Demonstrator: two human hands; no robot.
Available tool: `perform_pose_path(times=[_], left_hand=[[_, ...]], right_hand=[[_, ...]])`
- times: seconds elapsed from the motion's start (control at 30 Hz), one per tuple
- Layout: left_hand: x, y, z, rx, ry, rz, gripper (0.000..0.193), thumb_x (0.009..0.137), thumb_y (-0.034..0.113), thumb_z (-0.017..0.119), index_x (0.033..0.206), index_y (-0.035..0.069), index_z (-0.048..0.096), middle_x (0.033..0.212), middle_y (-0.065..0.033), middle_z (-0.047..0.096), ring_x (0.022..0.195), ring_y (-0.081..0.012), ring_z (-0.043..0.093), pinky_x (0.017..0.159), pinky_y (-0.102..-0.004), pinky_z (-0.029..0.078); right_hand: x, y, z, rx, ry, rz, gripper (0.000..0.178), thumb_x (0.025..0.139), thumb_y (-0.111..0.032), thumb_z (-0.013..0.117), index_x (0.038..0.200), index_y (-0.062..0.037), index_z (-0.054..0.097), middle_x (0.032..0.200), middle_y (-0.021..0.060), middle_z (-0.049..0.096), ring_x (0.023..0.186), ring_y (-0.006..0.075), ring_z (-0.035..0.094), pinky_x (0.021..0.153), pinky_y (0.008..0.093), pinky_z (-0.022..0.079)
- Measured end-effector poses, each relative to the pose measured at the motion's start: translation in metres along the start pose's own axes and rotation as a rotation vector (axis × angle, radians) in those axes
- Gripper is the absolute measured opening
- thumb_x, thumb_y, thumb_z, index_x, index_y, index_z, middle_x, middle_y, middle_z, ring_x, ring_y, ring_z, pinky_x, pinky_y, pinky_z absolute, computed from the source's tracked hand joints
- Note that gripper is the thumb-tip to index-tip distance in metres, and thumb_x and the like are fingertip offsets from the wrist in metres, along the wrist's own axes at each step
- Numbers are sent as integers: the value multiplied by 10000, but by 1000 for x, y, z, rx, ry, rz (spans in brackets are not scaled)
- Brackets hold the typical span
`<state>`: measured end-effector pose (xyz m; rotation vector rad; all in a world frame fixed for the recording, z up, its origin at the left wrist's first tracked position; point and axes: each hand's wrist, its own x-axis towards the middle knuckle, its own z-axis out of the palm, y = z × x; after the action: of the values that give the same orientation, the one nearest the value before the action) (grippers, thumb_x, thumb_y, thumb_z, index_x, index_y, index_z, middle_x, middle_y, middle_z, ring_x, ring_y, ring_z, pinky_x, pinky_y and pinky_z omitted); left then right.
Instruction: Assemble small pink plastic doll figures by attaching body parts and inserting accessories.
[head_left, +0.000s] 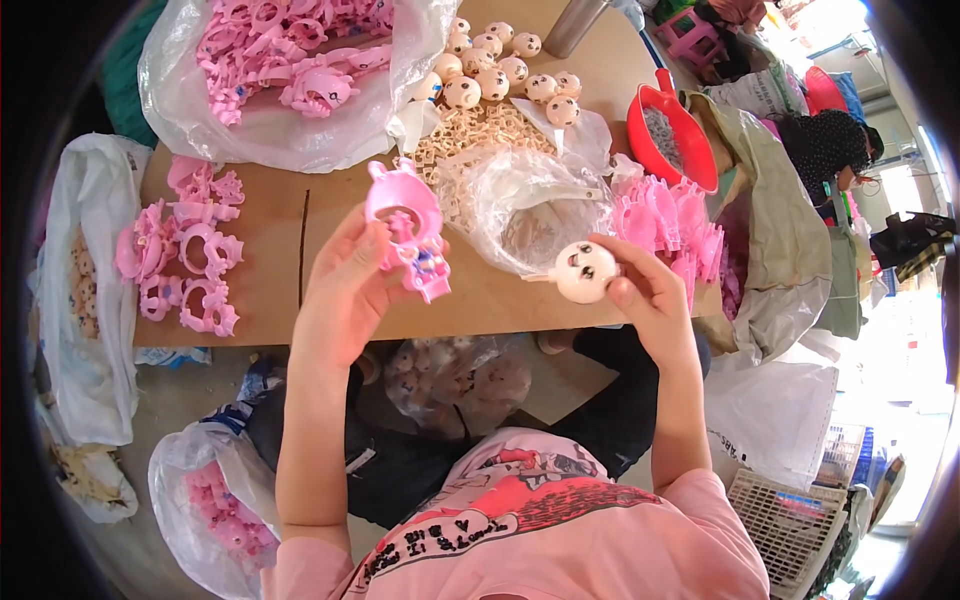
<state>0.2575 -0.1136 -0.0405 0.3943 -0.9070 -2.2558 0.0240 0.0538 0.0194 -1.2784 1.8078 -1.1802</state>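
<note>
The left hand grips a pink shell up over the table, its open side turned to the face so the hole can be seen. The right hand pinches a cream head just beside it, painted face up. The shell is hard shiny plastic with ears on top; the head is round and smooth. More heads sit in rows at the back. Finished pink rings lie flat on the left. A clear bag holds many pink parts, and a red bowl stands to the right
</note>
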Motion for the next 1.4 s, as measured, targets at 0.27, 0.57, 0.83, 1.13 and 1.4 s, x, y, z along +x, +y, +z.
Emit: perform_pose_path(times=[0.27, 0.57, 0.83, 1.13, 1.4], left_hand=[[-6, -3, 6, 154, -154, -200, 847, 746, 414, 775, 1371, 5, 375, 1165, -111, 608, 991, -231, 652, 794, -376, 578], [-7, -1, 9, 146, -180, -171, 876, 712, 376, 817, 1370, -3, 380, 1192, -89, 599, 1027, -170, 626, 845, -331, 538], [-5, -2, 12, 154, -189, -190, 866, 696, 362, 833, 1349, -7, 397, 1182, -86, 596, 1033, -180, 620, 875, -329, 517], [-6, -3, 11, 169, -190, -175, 838, 701, 312, 835, 1345, -5, 403, 1179, -77, 588, 1040, -172, 608, 881, -330, 513], [-5, -4, 11, 163, -204, -126, 716, 731, 114, 803, 1343, 20, 445, 1223, -55, 551, 1102, -155, 540, 925, -322, 464]], right_hand=[[21, -15, 19, 330, 65, -60, 542, 896, -406, 621, 1203, 36, 563, 864, 25, 607, 598, 45, 418, 520, 193, 329], [32, -35, 32, 444, 78, -213, 420, 866, -244, 700, 1142, 48, 580, 1005, 69, 643, 880, 105, 613, 778, 252, 510], [31, -41, 34, 255, 134, -205, 402, 856, -263, 710, 1104, 36, 605, 980, 59, 645, 829, 95, 614, 726, 235, 506], [32, -35, 36, 238, 171, -243, 382, 849, -252, 718, 1092, 26, 620, 965, 44, 646, 803, 82, 611, 694, 211, 493], [30, -37, 36, 203, 191, -240, 364, 832, -244, 736, 1067, 17, 639, 933, 25, 648, 713, 34, 558, 589, 170, 422]])
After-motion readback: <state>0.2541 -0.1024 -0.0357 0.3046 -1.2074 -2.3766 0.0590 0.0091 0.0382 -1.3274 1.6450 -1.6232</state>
